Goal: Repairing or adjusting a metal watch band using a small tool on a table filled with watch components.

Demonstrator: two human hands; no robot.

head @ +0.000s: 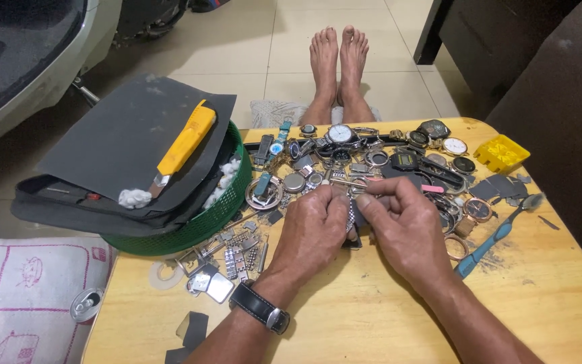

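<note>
My left hand (311, 232) and my right hand (402, 226) meet over the middle of a low wooden table (372, 317). Both pinch a short piece of metal watch band (351, 217) between thumbs and fingertips, with a small dark scrap under it. A black-strapped wristwatch (261, 308) sits on my left wrist. Just beyond the hands lies a heap of watches and watch parts (345, 155).
A green basket (220, 212) at left carries dark sandpaper sheets (129, 135), a yellow utility knife (184, 145) and cotton. Loose band links (237, 256), a blue toothbrush (496, 236), a yellow box (501, 153). My bare feet (338, 61) rest on the tiled floor beyond.
</note>
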